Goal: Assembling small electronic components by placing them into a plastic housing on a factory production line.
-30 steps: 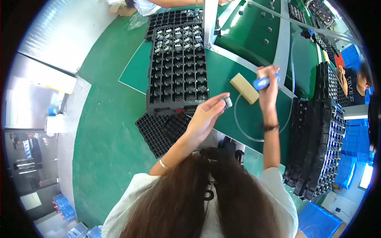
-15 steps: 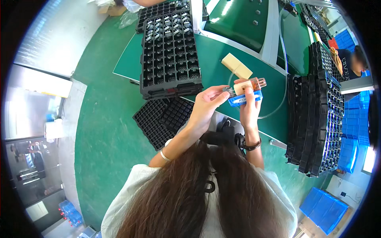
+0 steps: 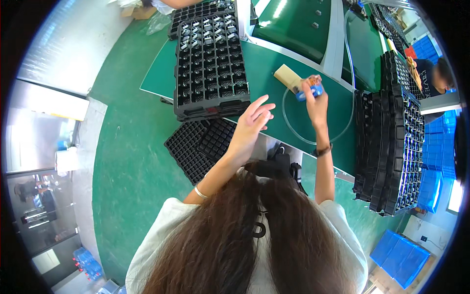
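The cream block (image 3: pixel 285 76) lies on the green counter (image 3: pixel 264 61). Just to its right and nearer the person, the right hand (image 3: pixel 317 102) grips a blue and copper-coloured tool (image 3: pixel 313 90), whose end overlaps the block in view; whether they touch cannot be told. The left hand (image 3: pixel 253 121), left of the block and nearer the person, is open, its fingers loosely bent and spread. Left of the block sits a black tray (image 3: pixel 210 81), with metal parts (image 3: pixel 205 36) in its far rows. A clear tube (image 3: pixel 353 81) loops round the block's right side. Well right of the block stand stacked black trays (image 3: pixel 387 157).
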The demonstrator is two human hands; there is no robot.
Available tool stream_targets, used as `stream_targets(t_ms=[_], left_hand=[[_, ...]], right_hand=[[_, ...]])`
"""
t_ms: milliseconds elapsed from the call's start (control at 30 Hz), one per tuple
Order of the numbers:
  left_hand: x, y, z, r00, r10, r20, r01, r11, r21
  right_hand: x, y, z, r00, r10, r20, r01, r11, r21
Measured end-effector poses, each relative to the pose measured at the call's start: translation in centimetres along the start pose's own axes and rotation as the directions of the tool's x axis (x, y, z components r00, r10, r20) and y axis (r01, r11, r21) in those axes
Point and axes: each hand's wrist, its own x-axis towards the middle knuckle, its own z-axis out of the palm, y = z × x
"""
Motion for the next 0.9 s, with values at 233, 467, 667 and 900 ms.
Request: stream_targets(t_ms=[233,467,667,900], left_hand=[[0.2,2.9,-3.5,0.987,0.138,0.082,-0.135,0.99,-0.039],[6.1,9.7,-5.4,0.935,0.325,0.144,-0.355,0.84,0.411],[19.2,11.9,-11.5,0.651,0.638,0.411,-0.424,-0.143,0.894],[23.6,10.9,-13.5,0.754,0.514,0.408,-0.417,-0.104,0.903]], right_hand=[[3.6,2.6,1.6,0.997,-0.059,-0.047,0.043,0.956,-0.291],[4.0,3.6,1.1,0.937,-0.348,-0.016,0.33,0.903,-0.274],[1.7,2.5,-1.1,0.993,-0.043,-0.108,0.034,0.996,-0.082],[-1.3,2.9,-3.8,0.991,0.046,-0.125,-0.054,0.997,-0.061]])
